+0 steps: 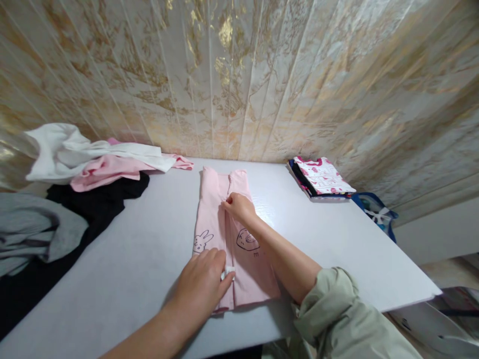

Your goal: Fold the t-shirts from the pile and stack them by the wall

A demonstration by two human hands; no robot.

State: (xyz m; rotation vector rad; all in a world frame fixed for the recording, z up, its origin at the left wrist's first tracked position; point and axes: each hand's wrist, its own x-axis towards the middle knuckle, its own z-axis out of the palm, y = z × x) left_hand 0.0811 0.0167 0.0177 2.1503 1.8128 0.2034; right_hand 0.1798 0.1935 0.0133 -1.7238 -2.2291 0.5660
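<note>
A pink garment [213,209], its sides turned in toward a seam down the middle, lies lengthwise on the table. Black line drawings mark it, a rabbit on the left panel and a second figure on the right. My right hand [240,207] is closed in a pinch on the fabric at the middle seam, in the upper half. Lower down, my left hand [205,274] rests on the left panel, its fingers curled over the inner edge. By its thumb shows a small white label [228,272]. The fingertips of the left hand are partly hidden.
On the white table [149,239], a loose heap of white clothing [93,149], pink, black and grey clothes lies at the left. A folded stack [324,177] sits at the back right, beside a blue-edged bag [376,214]. A patterned curtain [224,80] hangs behind.
</note>
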